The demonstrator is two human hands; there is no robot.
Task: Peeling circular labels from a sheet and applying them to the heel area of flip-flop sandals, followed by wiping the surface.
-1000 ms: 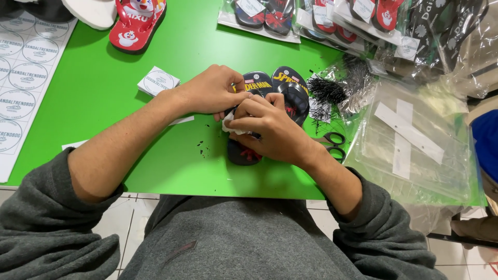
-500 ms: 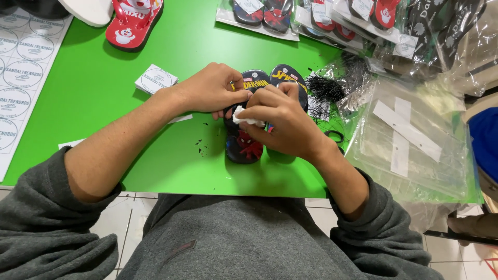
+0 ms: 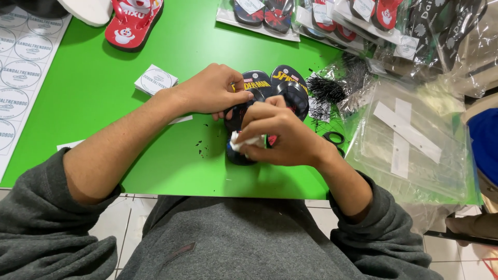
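my right hand [image 3: 282,137] pinched on white cloth [image 3: 244,142], pressing it on dark flip-flops [image 3: 270,88] under it | my left hand [image 3: 212,91] just beyond, closed on their edge | step looks like wiping | next calls for steady hold, short strokes | farther: scissors [image 3: 334,139], card [image 3: 155,80], red flip-flop [image 3: 132,23]

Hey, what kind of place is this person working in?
Probably a small packing or finishing bench for flip-flops. Both hands, left hand and right hand, work on a dark pair of flip-flops on a green table, with bagged pairs, empty clear bags and round label sheets around.
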